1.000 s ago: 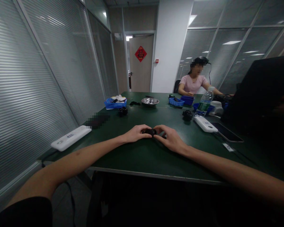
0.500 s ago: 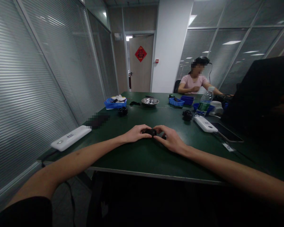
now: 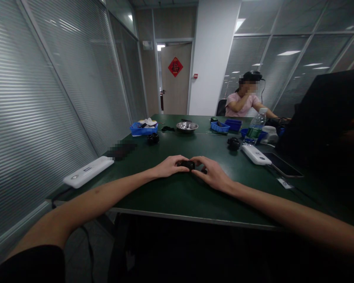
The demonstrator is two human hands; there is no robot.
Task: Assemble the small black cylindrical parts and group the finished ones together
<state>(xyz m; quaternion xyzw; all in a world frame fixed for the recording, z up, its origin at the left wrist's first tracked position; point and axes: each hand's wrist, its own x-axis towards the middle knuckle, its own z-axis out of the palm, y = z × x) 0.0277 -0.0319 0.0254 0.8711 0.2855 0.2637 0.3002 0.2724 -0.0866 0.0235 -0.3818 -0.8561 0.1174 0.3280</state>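
A small black rounded object (image 3: 189, 165), whose kind I cannot make out, is held low over the green table (image 3: 165, 200) between both hands. My left hand (image 3: 168, 166) grips its left side, thumb in front and fingers behind. From the right, my right hand (image 3: 212, 173) closes thumb and fingers around its other end. The fingers partly hide the object. A small dark piece shows under my right palm. Farther off stand two black lobed objects, one at left (image 3: 153, 138) and one at right (image 3: 233, 144).
A blue basket (image 3: 135, 130) with white items stands back left, near a metal bowl (image 3: 187, 131). At right are a water bottle (image 3: 253, 129), a white power bank (image 3: 256, 155), a phone (image 3: 283, 164) and a dark monitor. Another white device (image 3: 88, 172) lies left. A person sits across the table.
My hands and the black object stay almost in place. The person across the table has raised a hand to the face.
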